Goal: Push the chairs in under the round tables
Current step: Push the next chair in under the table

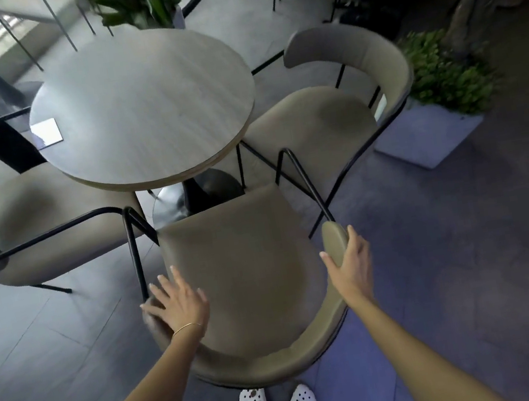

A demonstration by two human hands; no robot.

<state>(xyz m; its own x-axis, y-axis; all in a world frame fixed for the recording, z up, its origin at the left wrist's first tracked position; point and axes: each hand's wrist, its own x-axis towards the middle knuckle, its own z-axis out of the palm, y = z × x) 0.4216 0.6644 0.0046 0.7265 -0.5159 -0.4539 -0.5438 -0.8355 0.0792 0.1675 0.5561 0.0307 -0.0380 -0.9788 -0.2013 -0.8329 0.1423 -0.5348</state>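
The near chair [246, 272], standing just short of the round tabletop [144, 105], is gripped at its right backrest end by the right hand [349, 266], while the left hand [179, 304] is laid on the left end with fingers [162, 286] spread wide.

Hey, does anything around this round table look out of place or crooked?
Nothing is spilled or broken. The near chair, held by the left hand and right hand, stands clear of the round table and not yet pushed in. The right chair sits angled, seat only partly under the tabletop.
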